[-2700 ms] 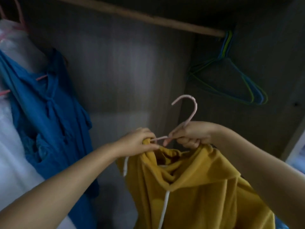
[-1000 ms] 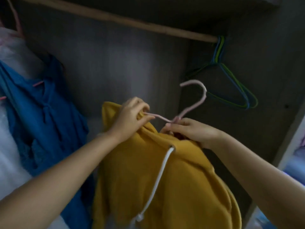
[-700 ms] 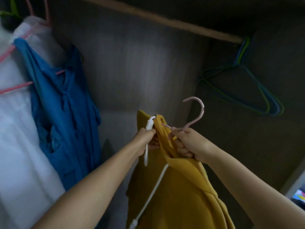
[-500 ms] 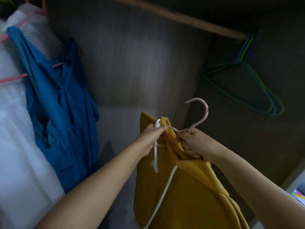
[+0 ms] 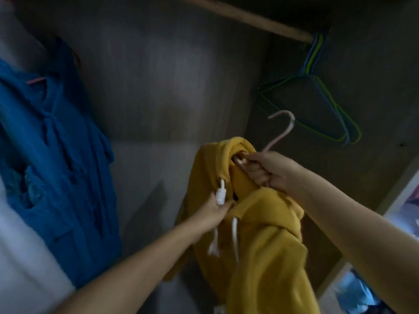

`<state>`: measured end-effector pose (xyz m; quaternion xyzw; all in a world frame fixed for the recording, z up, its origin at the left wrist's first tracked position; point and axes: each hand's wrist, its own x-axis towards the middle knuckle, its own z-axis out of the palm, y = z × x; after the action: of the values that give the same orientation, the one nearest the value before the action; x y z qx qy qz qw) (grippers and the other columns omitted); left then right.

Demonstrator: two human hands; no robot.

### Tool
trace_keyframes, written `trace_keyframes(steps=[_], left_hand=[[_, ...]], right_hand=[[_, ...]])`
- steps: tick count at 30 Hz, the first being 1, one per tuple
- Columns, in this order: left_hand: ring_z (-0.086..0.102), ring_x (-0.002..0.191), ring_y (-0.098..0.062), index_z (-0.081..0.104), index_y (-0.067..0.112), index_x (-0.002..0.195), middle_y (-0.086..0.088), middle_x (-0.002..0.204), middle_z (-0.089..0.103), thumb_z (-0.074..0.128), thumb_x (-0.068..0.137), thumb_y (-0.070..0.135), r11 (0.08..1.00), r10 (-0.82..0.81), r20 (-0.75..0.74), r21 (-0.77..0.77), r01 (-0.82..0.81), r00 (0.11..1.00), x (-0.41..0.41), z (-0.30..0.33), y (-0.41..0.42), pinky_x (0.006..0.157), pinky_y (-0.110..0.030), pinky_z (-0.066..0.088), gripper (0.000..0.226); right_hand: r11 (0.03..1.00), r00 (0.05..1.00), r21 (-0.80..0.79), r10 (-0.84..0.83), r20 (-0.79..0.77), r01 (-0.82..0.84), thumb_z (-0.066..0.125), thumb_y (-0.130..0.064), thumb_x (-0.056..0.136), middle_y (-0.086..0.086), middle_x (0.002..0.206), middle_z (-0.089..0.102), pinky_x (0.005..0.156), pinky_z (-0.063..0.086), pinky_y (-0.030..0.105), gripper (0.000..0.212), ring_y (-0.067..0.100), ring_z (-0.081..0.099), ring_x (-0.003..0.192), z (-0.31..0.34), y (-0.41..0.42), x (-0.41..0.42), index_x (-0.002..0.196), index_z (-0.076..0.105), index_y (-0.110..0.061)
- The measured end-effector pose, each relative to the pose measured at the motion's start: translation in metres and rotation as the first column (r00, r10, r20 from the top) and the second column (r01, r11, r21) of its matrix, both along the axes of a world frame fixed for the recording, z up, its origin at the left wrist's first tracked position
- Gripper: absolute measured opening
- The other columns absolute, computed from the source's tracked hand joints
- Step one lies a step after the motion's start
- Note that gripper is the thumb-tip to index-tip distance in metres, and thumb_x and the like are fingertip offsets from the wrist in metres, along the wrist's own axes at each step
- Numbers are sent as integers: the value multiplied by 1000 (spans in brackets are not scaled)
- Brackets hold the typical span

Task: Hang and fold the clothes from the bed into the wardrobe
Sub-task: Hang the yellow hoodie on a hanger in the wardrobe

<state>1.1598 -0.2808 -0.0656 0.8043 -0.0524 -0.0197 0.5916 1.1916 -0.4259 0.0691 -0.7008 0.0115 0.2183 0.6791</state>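
Note:
A mustard yellow hoodie [image 5: 265, 241] with white drawstrings hangs in front of me inside the wardrobe, draped over a pink hanger [image 5: 281, 130] whose hook sticks up free. My right hand [image 5: 265, 171] grips the hanger's neck together with the hoodie's collar. Lower down, my left hand [image 5: 215, 214] pinches the white drawstring [image 5: 220, 193] at its knotted end by the hood opening. The wooden rail [image 5: 249, 19] runs across the top, above and apart from the hook.
A blue garment [image 5: 52, 159] hangs at the left on a pink hanger beside a white one [image 5: 25, 268]. Several blue and green hangers [image 5: 317, 96] hang bare at the rail's right end. The wardrobe's right side panel [image 5: 385, 200] stands at the right.
My left hand has slid down from the hanger's neck along the drawstring to its knot. The hood has bunched up higher beside my right hand, which keeps its grip.

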Motion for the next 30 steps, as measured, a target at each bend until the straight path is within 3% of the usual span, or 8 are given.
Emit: trace_keyframes(steps=[3,7,11,15,18,21,25,30], left_hand=[[17,144,-16,7,27,152,6,159,9,44,90,62,988,81,267,107,-113,960,-13,5,10,114,-36,23,81],[37,134,-13,40,33,137,8,142,44,48,75,77,916,-271,253,363,168,929,-34,18,12,110,-45,35,77],[65,83,-10,66,18,89,1,85,69,64,80,37,941,-280,370,288,177,886,-39,60,26,81,-41,54,21],[62,80,3,63,30,87,12,84,66,60,78,47,961,-225,551,262,90,804,-52,85,21,73,-24,54,19],[44,119,-3,48,35,125,14,127,46,64,80,54,922,-193,479,387,-9,856,-57,72,38,100,-35,41,52],[21,132,0,2,56,142,31,145,10,57,62,82,982,56,300,157,-107,952,-85,36,70,107,-33,28,100],[40,123,0,8,56,141,26,139,34,49,45,98,999,-15,-70,29,17,997,-117,5,73,105,-33,36,112],[52,99,3,32,33,136,21,114,50,55,86,58,931,131,192,314,-187,973,-115,6,90,85,-23,48,61]], right_hand=[[999,998,-29,35,-60,-37,40,-13,101,-5,53,29,34,17,13,28,4,24,37,1,13,2,73,47,-13],[986,999,161,29,34,-34,44,-6,98,-4,54,31,31,22,13,29,4,28,37,15,27,12,71,42,-15],[996,971,-91,-5,237,27,47,-3,96,2,59,34,36,27,18,31,8,31,41,5,47,15,69,41,-15],[877,937,-469,69,343,107,55,-12,94,2,75,54,59,43,26,16,15,54,69,-8,76,12,78,52,-12],[989,985,-146,36,171,-11,35,0,97,3,47,43,37,33,19,30,10,43,38,2,85,23,69,39,-9],[966,992,236,-119,37,107,18,6,97,1,32,28,23,16,15,39,6,22,21,23,74,42,63,29,-11],[880,966,411,-260,0,237,27,2,98,2,44,34,29,16,13,29,6,23,24,38,73,50,74,41,-5],[874,941,375,-338,15,308,40,-7,98,0,65,40,33,25,17,13,6,31,41,26,92,51,93,51,-10]])
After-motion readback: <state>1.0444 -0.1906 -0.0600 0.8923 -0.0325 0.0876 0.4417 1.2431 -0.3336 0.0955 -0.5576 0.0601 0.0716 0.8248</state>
